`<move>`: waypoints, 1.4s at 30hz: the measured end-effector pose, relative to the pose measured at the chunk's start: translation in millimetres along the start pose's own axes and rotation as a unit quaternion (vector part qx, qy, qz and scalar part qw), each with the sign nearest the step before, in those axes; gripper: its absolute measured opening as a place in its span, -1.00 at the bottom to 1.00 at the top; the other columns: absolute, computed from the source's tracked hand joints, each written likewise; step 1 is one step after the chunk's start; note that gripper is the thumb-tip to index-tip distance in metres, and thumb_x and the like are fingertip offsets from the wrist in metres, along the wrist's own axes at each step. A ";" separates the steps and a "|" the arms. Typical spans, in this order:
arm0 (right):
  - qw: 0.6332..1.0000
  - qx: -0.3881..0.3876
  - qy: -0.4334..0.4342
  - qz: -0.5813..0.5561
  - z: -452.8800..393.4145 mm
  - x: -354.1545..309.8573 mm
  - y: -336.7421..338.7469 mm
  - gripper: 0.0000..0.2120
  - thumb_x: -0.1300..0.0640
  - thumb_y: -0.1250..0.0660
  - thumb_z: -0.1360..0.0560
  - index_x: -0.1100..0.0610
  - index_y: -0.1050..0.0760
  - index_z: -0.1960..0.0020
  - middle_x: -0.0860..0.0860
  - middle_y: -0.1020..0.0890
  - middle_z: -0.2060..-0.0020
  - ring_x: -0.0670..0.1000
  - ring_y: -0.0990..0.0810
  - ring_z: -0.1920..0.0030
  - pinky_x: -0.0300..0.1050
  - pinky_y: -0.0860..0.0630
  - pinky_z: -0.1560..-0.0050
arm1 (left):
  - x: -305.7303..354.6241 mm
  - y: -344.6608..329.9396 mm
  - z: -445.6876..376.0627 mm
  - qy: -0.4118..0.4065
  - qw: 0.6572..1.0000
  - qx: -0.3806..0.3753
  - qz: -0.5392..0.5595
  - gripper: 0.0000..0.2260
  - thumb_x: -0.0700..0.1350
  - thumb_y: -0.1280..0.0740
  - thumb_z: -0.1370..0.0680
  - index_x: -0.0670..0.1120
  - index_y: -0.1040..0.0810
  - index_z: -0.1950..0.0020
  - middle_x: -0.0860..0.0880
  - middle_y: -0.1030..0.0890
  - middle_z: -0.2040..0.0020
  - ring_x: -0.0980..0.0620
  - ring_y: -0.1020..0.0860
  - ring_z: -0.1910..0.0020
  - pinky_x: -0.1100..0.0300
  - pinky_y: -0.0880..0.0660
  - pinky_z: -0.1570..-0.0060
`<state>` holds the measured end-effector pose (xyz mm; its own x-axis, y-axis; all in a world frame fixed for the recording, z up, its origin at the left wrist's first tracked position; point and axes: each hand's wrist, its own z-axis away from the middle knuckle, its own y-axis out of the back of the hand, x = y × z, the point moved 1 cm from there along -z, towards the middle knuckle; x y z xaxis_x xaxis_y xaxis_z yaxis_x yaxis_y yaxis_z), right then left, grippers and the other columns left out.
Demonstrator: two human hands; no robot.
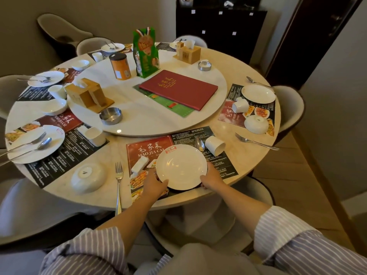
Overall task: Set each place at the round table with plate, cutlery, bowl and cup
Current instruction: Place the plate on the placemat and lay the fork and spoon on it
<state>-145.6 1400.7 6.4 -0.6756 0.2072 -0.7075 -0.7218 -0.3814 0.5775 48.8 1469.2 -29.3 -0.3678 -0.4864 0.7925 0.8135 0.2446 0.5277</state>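
Observation:
A white plate (181,166) is held over the printed placemat (151,149) at the near edge of the round table (228,132). My left hand (154,183) grips its left rim and my right hand (211,176) grips its right rim. Behind the plate lie a spoon (199,144) and a white cup (215,145) tipped on its side. A fork (118,181) lies left of the mat, and an upturned white bowl (87,177) sits further left.
The right place has a plate (258,94), a tipped cup (239,105), an upturned bowl (256,124) and a fork (256,142). The left places hold plates with cutlery, cups and bowls. The lazy Susan (151,114) carries a red menu (178,88), ashtrays, wooden holders, a can and a green bag.

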 end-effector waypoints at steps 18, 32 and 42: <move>0.998 0.017 0.054 -0.041 22.9 28.6 -13.5 -0.28 0.27 -0.42 -0.40 0.15 -0.19 -0.47 0.08 -0.41 -0.37 0.07 -0.36 -0.41 -0.07 -0.37 -0.34 | -17.8 -4.3 12.1 -0.103 0.994 0.026 -0.007 -0.64 -0.25 -0.25 -0.53 -0.12 -0.43 -0.33 0.01 -0.58 0.01 0.13 -0.52 0.10 0.36 -0.40 0.19; 0.996 0.082 0.027 -0.001 15.5 31.1 -15.8 -0.45 0.05 -0.37 -0.50 0.09 -0.27 -0.43 0.06 -0.47 -0.32 0.11 -0.45 -0.34 0.01 -0.46 -0.26 | -27.7 1.4 0.9 -0.122 0.990 0.062 -0.027 -0.70 -0.18 -0.27 -0.56 -0.12 -0.50 -0.30 -0.07 -0.61 -0.08 0.06 -0.52 0.02 0.28 -0.45 0.11; 0.987 0.127 0.097 0.026 8.9 -14.0 -29.1 -0.80 0.13 -0.28 -0.56 0.09 -0.50 -0.18 -0.03 -0.60 0.21 -0.07 -0.57 0.17 -0.24 -0.48 0.18 | -27.8 54.6 -23.1 -0.062 0.980 0.184 -0.048 -0.69 -0.27 -0.33 -0.52 -0.17 -0.51 -0.27 -0.17 -0.43 -0.27 -0.11 -0.44 -0.24 0.08 -0.40 -0.26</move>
<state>-116.4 1416.9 3.1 -0.6897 0.0066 -0.7241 -0.7173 -0.1433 0.6819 113.9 1476.7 -29.6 -0.5055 -0.4209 0.7532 0.5642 0.4992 0.6576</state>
